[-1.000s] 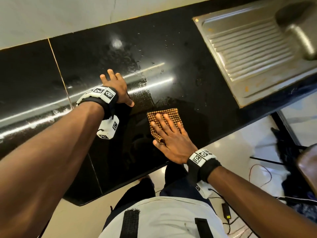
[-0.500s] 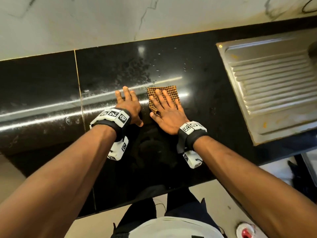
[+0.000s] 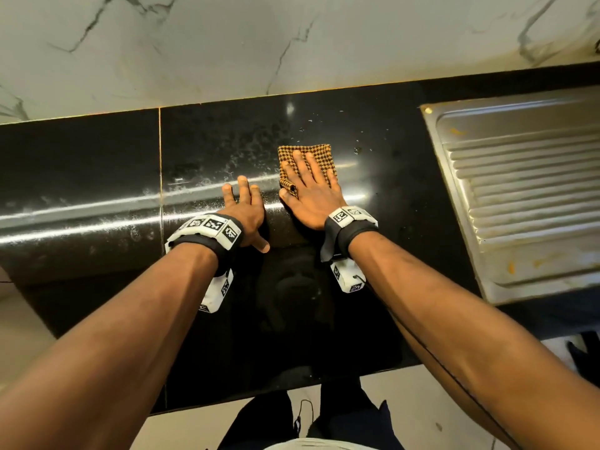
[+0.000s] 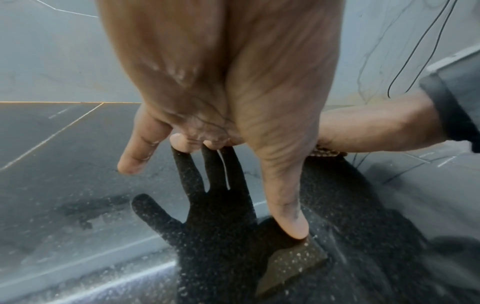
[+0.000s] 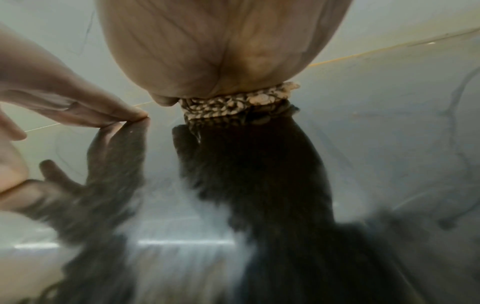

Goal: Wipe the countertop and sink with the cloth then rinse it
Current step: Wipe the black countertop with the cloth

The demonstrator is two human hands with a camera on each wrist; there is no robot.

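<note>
A folded orange-and-black checked cloth (image 3: 319,152) lies on the glossy black countertop (image 3: 97,177). My right hand (image 3: 308,186) presses flat on the cloth with straight, spread fingers, its thumb beside the cloth's folded near-left corner. The cloth (image 5: 233,105) shows as a crumpled edge under the palm in the right wrist view. Just to the left, my left hand (image 3: 243,206) rests flat on the bare counter; its fingertips (image 4: 294,228) touch the wet stone. The steel sink's ribbed drainboard (image 3: 526,196) lies at the right; the basin is out of view.
A white marble wall (image 3: 292,43) runs along the counter's back edge. Water droplets and smeared streaks (image 3: 233,157) cover the stone behind and left of the hands. A thin seam (image 3: 160,177) splits the counter on the left. The counter's front edge and pale floor (image 3: 422,407) lie below.
My right hand has slid the cloth away from the front edge towards the wall and a little right. My left hand has stayed flat on the counter.
</note>
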